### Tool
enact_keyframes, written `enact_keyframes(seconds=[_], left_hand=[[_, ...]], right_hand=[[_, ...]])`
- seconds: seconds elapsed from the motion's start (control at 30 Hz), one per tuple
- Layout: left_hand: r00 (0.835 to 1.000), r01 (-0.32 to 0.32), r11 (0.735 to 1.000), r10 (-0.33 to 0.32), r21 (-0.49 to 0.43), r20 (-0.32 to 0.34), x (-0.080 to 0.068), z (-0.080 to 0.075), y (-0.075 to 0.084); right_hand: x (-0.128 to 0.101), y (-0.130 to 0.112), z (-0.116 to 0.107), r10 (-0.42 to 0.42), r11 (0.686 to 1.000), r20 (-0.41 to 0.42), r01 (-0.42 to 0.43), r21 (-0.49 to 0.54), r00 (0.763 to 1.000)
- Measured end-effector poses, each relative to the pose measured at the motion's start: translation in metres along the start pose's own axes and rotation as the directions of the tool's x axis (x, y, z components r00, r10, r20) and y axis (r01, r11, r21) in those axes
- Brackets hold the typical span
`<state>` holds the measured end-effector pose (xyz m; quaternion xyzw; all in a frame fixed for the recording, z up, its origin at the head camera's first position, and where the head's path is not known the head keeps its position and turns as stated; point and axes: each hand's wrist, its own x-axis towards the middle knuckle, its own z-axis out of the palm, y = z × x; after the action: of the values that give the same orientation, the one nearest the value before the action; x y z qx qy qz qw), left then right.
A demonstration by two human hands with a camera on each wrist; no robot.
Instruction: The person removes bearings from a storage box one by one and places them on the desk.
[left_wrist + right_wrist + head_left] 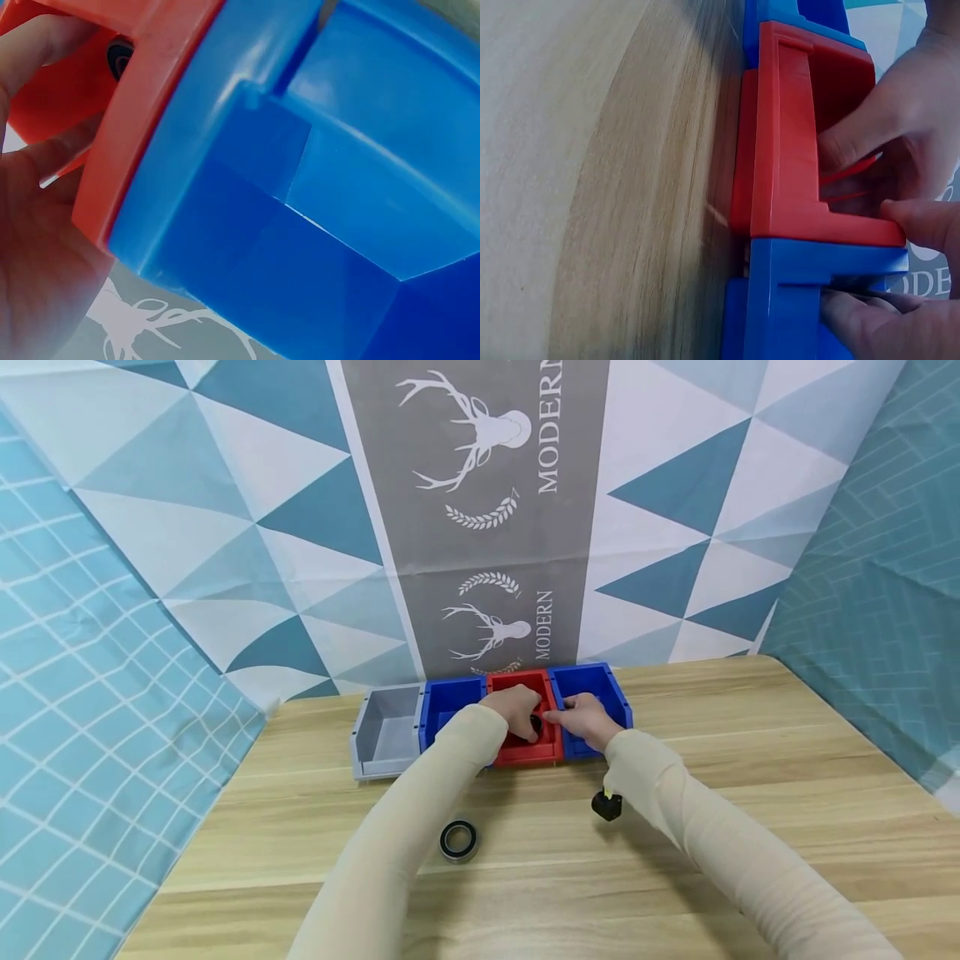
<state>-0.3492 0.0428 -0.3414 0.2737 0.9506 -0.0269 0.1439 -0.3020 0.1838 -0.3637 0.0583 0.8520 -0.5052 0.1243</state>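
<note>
My left hand (517,710) reaches down into the red bin (546,752). A black ring-shaped bearing (536,724) shows between its thumb and fingers. In the left wrist view the bearing (118,58) is partly behind the red wall, and the fingertips are hidden, so I cannot tell whether they grip it. My right hand (588,720) straddles the side walls where the red bin meets the right blue bin (622,714). In the right wrist view its thumb (915,217) lies over the red rim while its fingers (855,315) curl inside the blue bin.
Another bearing (458,841) lies on the wooden table (525,893) in front of the bins. To the left stand a second blue bin (453,693) and a grey bin (390,731). A small black block (606,804) hangs below the right cuff. Patterned cloth (495,552) rises behind.
</note>
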Motion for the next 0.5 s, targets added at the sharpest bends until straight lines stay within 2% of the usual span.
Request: enact_keyframes(seconds=[0.17,0.5], left_hand=[[1.000,0.001,1.000,-0.001,-0.010,0.001,0.0013,-0.0001,-0.0009],[1.000,-0.008,1.000,0.008,-0.022,0.013,0.0023,0.0005,-0.0023]], right_hand=[[0.0008,-0.0009,0.0003,0.010,1.000,-0.025,-0.010,-0.017,1.000],[0.0021,-0.0007,-0.0007,0.018,1.000,-0.023,-0.018,-0.002,1.000]])
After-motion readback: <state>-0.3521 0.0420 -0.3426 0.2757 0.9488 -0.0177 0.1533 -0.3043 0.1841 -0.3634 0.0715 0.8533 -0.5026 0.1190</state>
